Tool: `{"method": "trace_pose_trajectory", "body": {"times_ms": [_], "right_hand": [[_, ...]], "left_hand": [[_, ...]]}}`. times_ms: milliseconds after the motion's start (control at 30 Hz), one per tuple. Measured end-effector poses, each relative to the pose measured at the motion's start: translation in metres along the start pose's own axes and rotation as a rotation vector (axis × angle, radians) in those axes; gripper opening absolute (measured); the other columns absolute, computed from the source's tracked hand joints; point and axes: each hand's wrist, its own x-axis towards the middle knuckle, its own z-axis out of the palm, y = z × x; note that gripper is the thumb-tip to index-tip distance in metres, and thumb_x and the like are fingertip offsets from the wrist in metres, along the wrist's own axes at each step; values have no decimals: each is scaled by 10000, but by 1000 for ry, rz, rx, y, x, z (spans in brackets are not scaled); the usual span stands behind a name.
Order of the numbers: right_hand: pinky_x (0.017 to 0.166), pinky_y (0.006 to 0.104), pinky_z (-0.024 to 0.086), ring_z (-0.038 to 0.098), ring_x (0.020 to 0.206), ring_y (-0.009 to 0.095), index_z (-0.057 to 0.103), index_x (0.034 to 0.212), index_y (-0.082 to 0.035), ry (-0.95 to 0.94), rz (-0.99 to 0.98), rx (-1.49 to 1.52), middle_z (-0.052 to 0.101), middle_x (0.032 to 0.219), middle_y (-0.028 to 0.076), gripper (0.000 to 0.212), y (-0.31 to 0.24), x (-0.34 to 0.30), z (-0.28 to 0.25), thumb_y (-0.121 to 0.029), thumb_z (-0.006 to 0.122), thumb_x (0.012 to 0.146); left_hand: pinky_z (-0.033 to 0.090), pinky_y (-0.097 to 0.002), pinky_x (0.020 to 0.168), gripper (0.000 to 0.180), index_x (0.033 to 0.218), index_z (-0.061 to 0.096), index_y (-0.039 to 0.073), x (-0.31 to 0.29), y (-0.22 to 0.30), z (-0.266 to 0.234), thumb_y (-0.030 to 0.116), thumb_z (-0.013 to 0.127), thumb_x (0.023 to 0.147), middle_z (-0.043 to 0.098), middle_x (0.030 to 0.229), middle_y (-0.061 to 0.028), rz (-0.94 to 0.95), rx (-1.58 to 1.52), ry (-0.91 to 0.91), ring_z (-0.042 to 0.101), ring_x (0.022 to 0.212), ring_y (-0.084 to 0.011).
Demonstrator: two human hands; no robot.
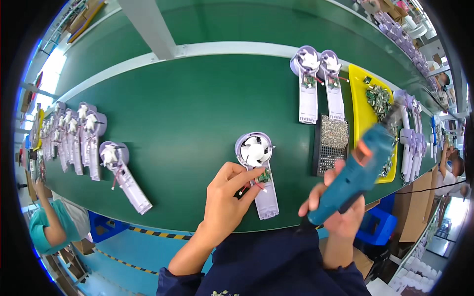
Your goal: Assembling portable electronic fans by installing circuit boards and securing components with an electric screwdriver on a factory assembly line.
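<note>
Handheld fan [257, 167], half assembled, lies flat on the green worktop [187, 118] with its round head away from the person and its pale lilac handle toward the near edge. White blades show in the open head; a small green circuit board [265, 176] with red and black wires sits just below the head.

Left hand [228, 196] rests on the fan from its left side, fingers curled, fingertips [256, 172] touching the board area. Fingers pressed onto the part rather than closed around it.

Right hand [335, 204], to the right of the fan, is wrapped tight around the grip of a teal electric screwdriver [360, 167], orange trigger uppermost. Tool is blurred and raised off the worktop; tip not resolvable.

Right of the fan: a black tray of small screws [332, 145]. Beyond it, a yellow bin [359, 106] holding small green boards. Behind the screw tray, two more open fans [318, 81] side by side.

Far left of the fan: one lone unit [123, 175], then a packed row of similar fans [74, 135]. A person in a teal sleeve [44, 224] stands at the worktop's left end; another person [449, 170] at the right.
</note>
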Motion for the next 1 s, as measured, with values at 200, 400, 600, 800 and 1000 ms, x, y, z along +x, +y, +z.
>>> {"method": "trace_pose_trajectory", "body": {"times_ms": [200, 400, 600, 800, 1000], "right_hand": [[623, 374, 472, 548, 815, 224, 172, 1516, -131, -126, -47, 221, 464, 1137, 83, 644, -8, 2, 0, -434, 420, 1006], [736, 320, 447, 530, 764, 107, 454, 1067, -97, -91, -747, -49, 480, 945, -9, 482, -82, 35, 17, -236, 798, 759], [510, 276, 372, 469, 611, 141, 492, 1007, -101, -76, -673, -236, 470, 805, 21, 612, -39, 46, -9, -662, 624, 801], [508, 335, 344, 439, 568, 205, 488, 951, -52, -55, -721, -285, 478, 790, 74, 830, -28, 51, -50, -853, 459, 738], [438, 326, 339, 442, 529, 215, 499, 894, -27, 41, -716, -207, 477, 720, 99, 970, -23, 53, -61, -953, 427, 617]], "left_hand": [[476, -270, 582, 337, 1052, 708, 45, -3, -4, 4, -48, 759, 732, 540, 848, -58, 40, 33, -66, 575, 667, -148], [482, -275, 583, 319, 1024, 711, 31, -1, -3, 17, -49, 768, 721, 548, 832, -59, 34, 12, -80, 581, 679, -150], [452, -251, 543, 318, 1005, 717, 33, 5, -3, 24, -48, 780, 704, 547, 807, -50, 55, 7, -99, 545, 652, -137], [414, -250, 526, 320, 979, 725, 33, 4, -8, 22, -43, 800, 677, 525, 802, -33, 40, -4, -79, 520, 649, -122], [405, -252, 539, 320, 957, 727, 31, 3, -6, 23, -41, 806, 655, 520, 785, -25, 1, 43, -63, 517, 654, -124]]}}
